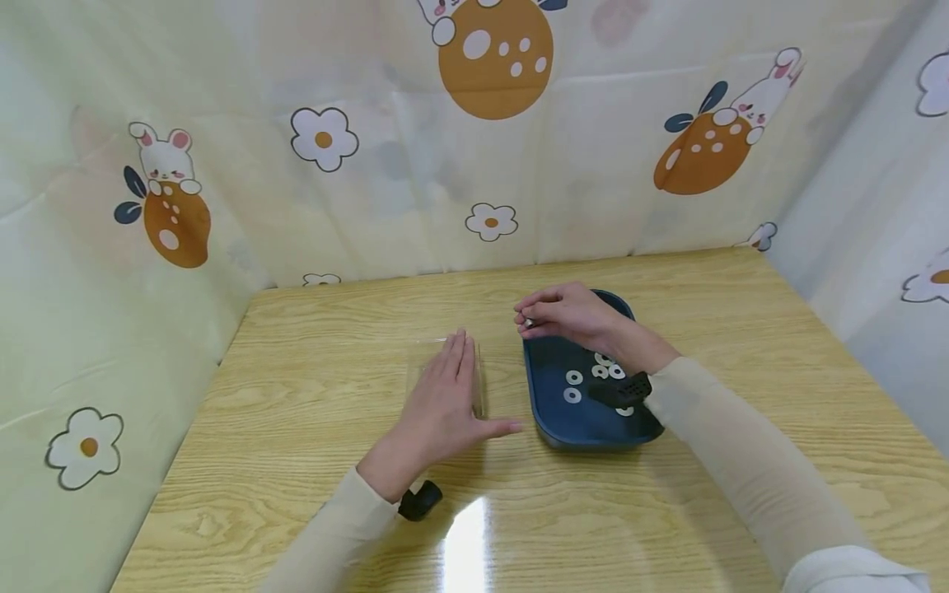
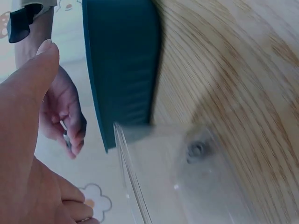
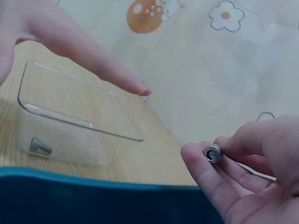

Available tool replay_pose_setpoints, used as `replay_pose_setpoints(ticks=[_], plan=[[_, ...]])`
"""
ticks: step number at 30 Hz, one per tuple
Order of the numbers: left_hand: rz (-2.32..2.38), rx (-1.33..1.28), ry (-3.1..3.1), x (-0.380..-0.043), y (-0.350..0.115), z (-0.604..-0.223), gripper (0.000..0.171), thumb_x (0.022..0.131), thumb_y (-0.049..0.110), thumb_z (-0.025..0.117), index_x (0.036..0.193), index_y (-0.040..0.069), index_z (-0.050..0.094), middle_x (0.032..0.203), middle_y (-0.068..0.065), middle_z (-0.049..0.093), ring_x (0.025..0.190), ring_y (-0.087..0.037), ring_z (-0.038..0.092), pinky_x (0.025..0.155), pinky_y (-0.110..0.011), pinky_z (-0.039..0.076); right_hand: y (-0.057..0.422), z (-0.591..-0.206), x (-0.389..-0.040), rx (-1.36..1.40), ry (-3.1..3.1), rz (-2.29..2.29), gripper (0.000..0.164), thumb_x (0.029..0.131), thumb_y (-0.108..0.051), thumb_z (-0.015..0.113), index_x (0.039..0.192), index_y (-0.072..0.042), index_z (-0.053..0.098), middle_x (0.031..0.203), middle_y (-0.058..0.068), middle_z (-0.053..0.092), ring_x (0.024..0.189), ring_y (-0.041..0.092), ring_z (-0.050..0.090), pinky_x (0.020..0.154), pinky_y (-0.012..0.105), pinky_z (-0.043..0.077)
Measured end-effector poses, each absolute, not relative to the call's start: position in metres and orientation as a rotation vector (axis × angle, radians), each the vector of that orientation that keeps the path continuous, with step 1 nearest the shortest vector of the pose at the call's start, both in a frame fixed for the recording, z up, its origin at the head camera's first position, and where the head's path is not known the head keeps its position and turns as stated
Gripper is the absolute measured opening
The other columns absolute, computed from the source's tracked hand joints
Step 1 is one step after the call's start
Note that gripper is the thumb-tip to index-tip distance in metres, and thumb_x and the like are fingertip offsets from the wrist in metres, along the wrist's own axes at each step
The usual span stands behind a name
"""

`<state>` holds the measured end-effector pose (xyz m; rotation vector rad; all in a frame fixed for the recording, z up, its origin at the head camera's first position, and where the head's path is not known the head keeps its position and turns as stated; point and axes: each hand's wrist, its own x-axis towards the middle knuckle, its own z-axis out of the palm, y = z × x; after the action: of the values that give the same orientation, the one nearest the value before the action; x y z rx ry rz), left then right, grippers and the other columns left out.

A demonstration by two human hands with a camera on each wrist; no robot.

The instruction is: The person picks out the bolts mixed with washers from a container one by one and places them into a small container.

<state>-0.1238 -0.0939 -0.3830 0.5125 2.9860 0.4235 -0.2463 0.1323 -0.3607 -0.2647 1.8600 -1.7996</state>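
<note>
Between its thumb and fingertips, my right hand (image 1: 582, 319) pinches a small metal socket-head bolt (image 3: 213, 154). The bolt's hex recess faces the right wrist camera. This hand is above the far left rim of a dark blue bin (image 1: 550, 362). Several pale washers (image 1: 572, 395) lie on the bin's floor. Left of the bin, my left hand (image 1: 439, 408) reaches over a clear plastic box (image 3: 81, 124), fingers straight and thumb spread toward the bin. Inside that box lies another bolt (image 3: 41, 146). In the head view, the left hand hides most of the box.
Both containers stand on a wood-grain table (image 1: 296, 412). A patterned cloth (image 1: 400, 189) hangs along the table's back and sides. The right forearm (image 1: 726, 445) crosses over the bin's right side. A black wrist device (image 1: 621, 390) hides some of the washers.
</note>
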Motion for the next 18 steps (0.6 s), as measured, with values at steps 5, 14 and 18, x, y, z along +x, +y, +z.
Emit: replay_pose_setpoints(ticks=[5, 14, 18], plan=[[0.337, 0.485, 3.009, -0.121, -0.107, -0.384, 0.125, 0.077, 0.086, 0.05, 0.159, 0.003, 0.006, 0.168, -0.011, -0.001, 0.156, -0.026, -0.001, 0.127, -0.048, 0.009, 0.122, -0.357, -0.244, -0.295, 1.872, -1.754, 0.031, 0.102, -0.005, 0.051, 0.127, 0.013, 0.054, 0.108, 0.016, 0.067, 0.098, 0.023, 0.071, 0.091, 0.034, 0.059], [0.32, 0.399, 3.017, -0.115, -0.13, -0.387, 0.121, 0.08, 0.087, 0.043, 0.159, 0.004, 0.003, 0.168, -0.012, -0.003, 0.156, -0.027, -0.002, 0.127, -0.051, 0.005, 0.109, -0.357, -0.241, -0.36, 1.836, -1.707, 0.029, 0.103, -0.003, 0.049, 0.126, 0.013, 0.055, 0.114, 0.022, 0.065, 0.102, 0.027, 0.071, 0.093, 0.036, 0.058], [0.338, 0.369, 2.997, -0.113, -0.139, -0.389, 0.119, 0.082, 0.086, 0.041, 0.158, 0.003, 0.002, 0.167, -0.012, -0.005, 0.156, -0.027, -0.002, 0.127, -0.051, 0.004, 0.101, -0.357, -0.24, -0.374, 1.812, -1.698, 0.028, 0.103, -0.001, 0.048, 0.125, 0.013, 0.055, 0.118, 0.028, 0.062, 0.105, 0.029, 0.07, 0.094, 0.038, 0.057]])
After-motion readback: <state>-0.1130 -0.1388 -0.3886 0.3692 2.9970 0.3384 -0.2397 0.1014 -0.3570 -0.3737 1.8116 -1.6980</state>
